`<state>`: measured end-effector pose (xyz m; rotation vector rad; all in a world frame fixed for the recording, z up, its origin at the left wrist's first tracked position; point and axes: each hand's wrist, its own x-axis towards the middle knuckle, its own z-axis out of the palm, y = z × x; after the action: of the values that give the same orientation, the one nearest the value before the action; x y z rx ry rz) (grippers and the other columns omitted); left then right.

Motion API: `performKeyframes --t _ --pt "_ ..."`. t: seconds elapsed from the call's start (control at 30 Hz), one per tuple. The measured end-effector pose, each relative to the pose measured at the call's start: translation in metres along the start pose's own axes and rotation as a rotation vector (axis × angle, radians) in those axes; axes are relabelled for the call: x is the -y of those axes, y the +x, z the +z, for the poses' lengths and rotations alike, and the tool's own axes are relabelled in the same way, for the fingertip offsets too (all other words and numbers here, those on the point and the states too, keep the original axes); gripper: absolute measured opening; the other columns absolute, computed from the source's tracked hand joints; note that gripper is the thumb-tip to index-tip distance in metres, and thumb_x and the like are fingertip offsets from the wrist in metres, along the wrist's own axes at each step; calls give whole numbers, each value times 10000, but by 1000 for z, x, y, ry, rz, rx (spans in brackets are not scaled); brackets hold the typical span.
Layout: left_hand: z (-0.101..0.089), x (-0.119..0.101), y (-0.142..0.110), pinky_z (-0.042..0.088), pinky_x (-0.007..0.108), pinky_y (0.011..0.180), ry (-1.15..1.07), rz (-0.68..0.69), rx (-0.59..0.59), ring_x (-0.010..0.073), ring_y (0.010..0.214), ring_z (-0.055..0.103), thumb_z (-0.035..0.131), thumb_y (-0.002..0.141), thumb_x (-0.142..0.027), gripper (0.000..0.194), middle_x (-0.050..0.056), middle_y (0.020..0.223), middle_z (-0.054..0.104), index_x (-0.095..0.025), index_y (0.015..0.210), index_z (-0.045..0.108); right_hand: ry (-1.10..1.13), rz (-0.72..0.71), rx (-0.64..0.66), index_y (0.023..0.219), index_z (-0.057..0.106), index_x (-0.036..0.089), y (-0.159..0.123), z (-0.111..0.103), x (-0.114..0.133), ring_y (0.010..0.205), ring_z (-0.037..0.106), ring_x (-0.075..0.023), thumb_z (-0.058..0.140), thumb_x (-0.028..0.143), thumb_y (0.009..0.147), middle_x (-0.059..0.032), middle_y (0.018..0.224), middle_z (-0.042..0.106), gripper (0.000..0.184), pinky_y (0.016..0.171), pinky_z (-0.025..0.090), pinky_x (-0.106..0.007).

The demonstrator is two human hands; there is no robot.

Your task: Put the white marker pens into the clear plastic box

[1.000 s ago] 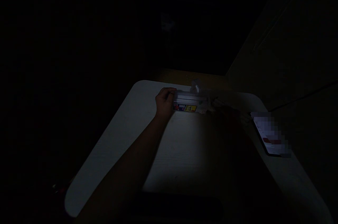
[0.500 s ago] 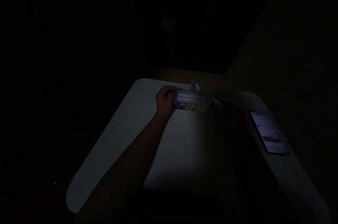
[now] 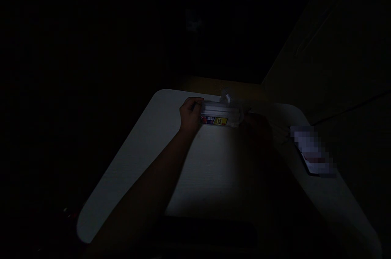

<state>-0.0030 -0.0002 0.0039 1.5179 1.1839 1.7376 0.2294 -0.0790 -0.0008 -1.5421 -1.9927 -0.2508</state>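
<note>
Near the far edge of the white table (image 3: 137, 153), a clear plastic box (image 3: 221, 110) is lying with its long axis running left to right, its printed label (image 3: 214, 120) facing my view. I'm seeing the left hand (image 3: 190, 115) closing around the box's left end, so from that grip the box is extending rightward. A translucent flap (image 3: 226, 97) is standing up behind it. The right hand (image 3: 255, 126) is sitting in deep shadow just beyond the right end; I'm not able to tell how far its fingers are opening, or whether it is holding or touching anything. The left hand is clearly being the nearer one. Farther right, a lit phone (image 3: 311, 157) is resting well apart.
</note>
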Motion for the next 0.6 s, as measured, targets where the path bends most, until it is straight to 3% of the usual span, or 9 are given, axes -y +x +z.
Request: performKeyframes --t 0.1,0.2,0.4,0.6 --pt "0 1 0 456 288 782 -3 -15 -2 152 823 584 488 718 -210 180 13 806 628 -190 762 661 90 -37 -19 1174 551 153 -1 8 8 1071 500 -236 339 325 876 -128 1154 575 404 922 410 -413" --pt "1 2 0 456 290 784 -7 -26 -13 152 823 582 486 715 -207 181 13 806 625 -192 761 660 134 -48 11 1084 603 167 -1 13 8 1057 502 -239 342 329 874 -120 1118 584 372 917 416 -426" --pt "2 4 1 451 297 802 -29 -29 -7 157 845 582 498 717 -216 170 15 814 621 -193 763 660 122 23 53 1054 617 104 0 13 7 1027 484 -254 347 316 869 -151 1071 567 390 926 393 -430" --pt "1 2 0 450 298 795 -35 -26 -7 152 830 580 496 713 -201 168 6 800 616 -201 754 660 131 40 112 1099 591 169 0 14 7 1037 493 -241 353 302 872 -120 1103 570 355 912 399 -413"
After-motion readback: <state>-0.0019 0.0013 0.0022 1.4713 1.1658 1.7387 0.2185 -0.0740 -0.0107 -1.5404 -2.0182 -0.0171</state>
